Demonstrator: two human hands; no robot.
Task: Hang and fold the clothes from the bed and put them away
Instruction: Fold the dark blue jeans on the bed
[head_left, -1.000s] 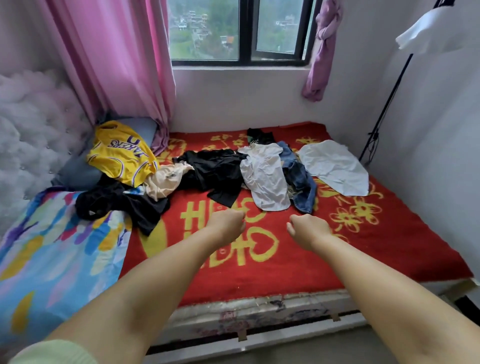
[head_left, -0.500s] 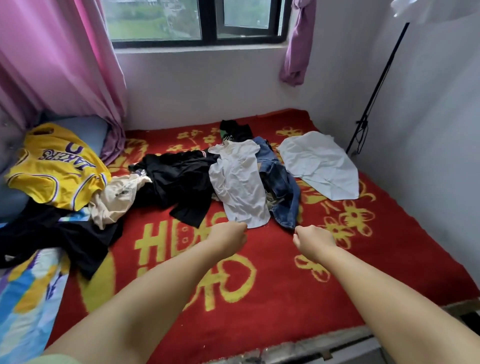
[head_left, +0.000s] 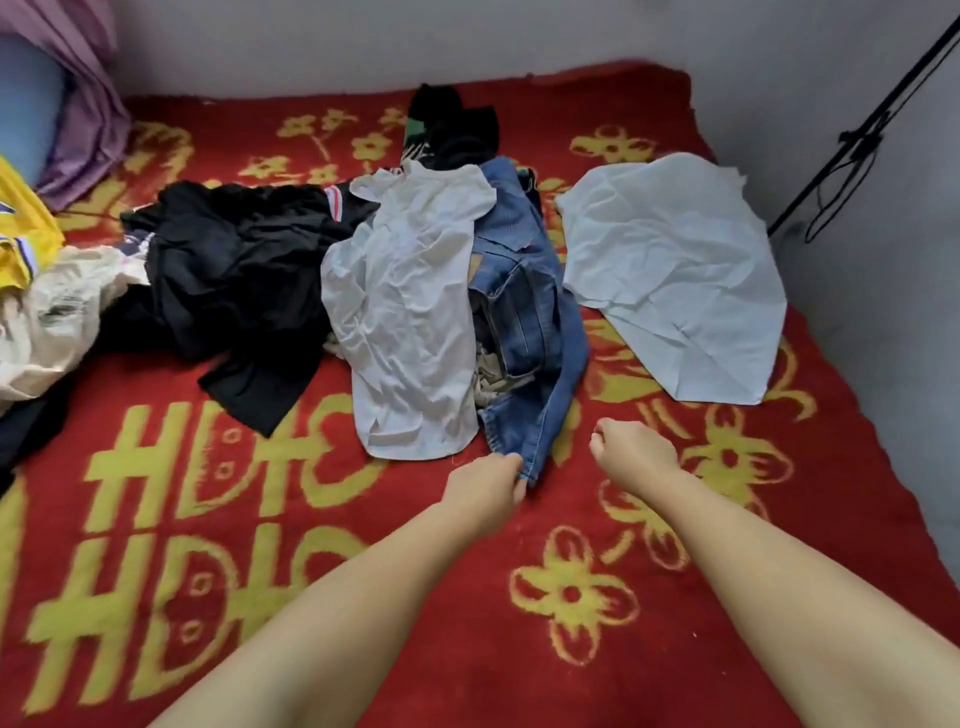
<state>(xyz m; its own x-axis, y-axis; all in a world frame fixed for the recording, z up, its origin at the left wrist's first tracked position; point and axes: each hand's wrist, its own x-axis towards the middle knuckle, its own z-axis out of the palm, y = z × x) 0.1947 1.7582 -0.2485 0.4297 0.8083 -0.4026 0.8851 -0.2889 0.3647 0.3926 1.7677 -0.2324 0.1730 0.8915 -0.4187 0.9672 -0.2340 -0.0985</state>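
Clothes lie heaped on the red and yellow bed cover (head_left: 675, 649). Blue jeans (head_left: 530, 322) sit in the middle, partly under a crumpled white shirt (head_left: 410, 312). My left hand (head_left: 485, 488) pinches the near hem of the jeans. My right hand (head_left: 631, 454) hovers just right of that hem as a fist, holding nothing. A black garment (head_left: 234, 280) spreads to the left. A pale blue-white shirt (head_left: 670, 270) lies flat on the right. A cream garment (head_left: 57, 312) and a yellow jersey (head_left: 21, 234) sit at the left edge.
A dark bundle (head_left: 452, 130) lies behind the jeans near the back wall. A black stand with a cable (head_left: 852, 150) leans in the right corner. A pink curtain (head_left: 88, 119) and a blue pillow (head_left: 23, 104) are at the back left.
I have leaned in over the bed and both arms have reached forward. My left hand has taken hold of the jeans' hem; my right fist has come beside it.
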